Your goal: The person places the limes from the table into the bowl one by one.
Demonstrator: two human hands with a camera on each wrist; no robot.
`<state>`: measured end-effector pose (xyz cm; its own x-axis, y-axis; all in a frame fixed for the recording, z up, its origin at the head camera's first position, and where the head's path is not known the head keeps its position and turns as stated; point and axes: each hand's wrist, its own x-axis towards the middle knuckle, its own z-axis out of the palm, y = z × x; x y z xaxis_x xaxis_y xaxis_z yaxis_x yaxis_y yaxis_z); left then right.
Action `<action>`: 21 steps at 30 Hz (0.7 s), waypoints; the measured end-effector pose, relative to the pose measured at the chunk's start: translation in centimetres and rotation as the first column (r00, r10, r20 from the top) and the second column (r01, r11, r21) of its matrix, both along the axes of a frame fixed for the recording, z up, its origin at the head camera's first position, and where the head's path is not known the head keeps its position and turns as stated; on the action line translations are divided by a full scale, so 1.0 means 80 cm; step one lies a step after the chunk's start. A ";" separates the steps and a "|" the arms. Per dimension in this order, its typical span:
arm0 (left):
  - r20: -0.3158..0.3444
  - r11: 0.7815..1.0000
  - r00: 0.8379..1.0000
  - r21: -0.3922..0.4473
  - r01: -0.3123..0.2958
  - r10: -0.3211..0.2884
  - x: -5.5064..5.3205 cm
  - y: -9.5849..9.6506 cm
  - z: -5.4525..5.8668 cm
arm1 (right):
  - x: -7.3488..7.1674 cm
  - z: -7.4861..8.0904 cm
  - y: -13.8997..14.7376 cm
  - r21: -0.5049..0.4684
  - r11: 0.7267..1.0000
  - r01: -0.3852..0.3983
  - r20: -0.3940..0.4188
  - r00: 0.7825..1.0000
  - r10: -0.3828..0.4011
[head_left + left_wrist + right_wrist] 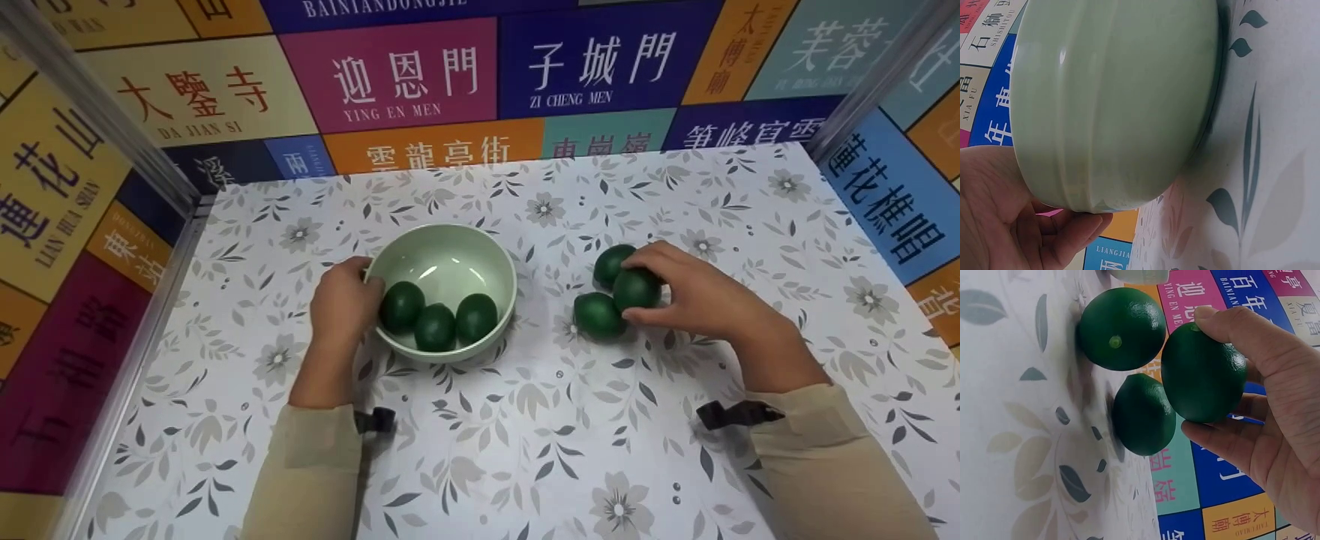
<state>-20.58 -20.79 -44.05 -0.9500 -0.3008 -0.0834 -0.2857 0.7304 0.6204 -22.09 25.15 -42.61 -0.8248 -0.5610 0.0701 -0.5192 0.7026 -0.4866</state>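
A pale green bowl (442, 251) stands on the table with three dark green limes (435, 327) inside. My left hand (341, 304) grips its left side, thumb over the rim; the left wrist view shows fingers (1075, 239) against the bowl's outer wall (1123, 107). Right of the bowl, my right hand (697, 296) pinches a lime (1203, 374) between thumb and fingers. Two more limes lie on the table close beside it, one nearer me (599, 316) and one farther back (613, 265). In the right wrist view the held lime appears raised off the table.
The table (480, 480) wears a white cover printed with grey leaves and flowers. Panels with coloured sign blocks (405, 75) rise behind it and at both sides. A dark strap piece (739, 414) sits at each sleeve cuff.
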 end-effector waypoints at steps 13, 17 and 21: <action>0.012 1.000 1.000 -0.004 -0.005 0.005 -0.001 -0.001 0.001 | -0.002 0.009 -0.017 -0.012 1.000 -0.006 -0.017 1.000 0.006; 0.008 1.000 1.000 -0.005 -0.002 0.002 -0.001 -0.002 0.000 | -0.004 0.010 -0.024 -0.025 1.000 -0.007 -0.027 1.000 0.006; 0.010 1.000 1.000 -0.002 -0.004 0.004 -0.001 -0.001 0.001 | -0.006 0.010 -0.029 -0.042 0.999 -0.026 -0.046 0.999 0.024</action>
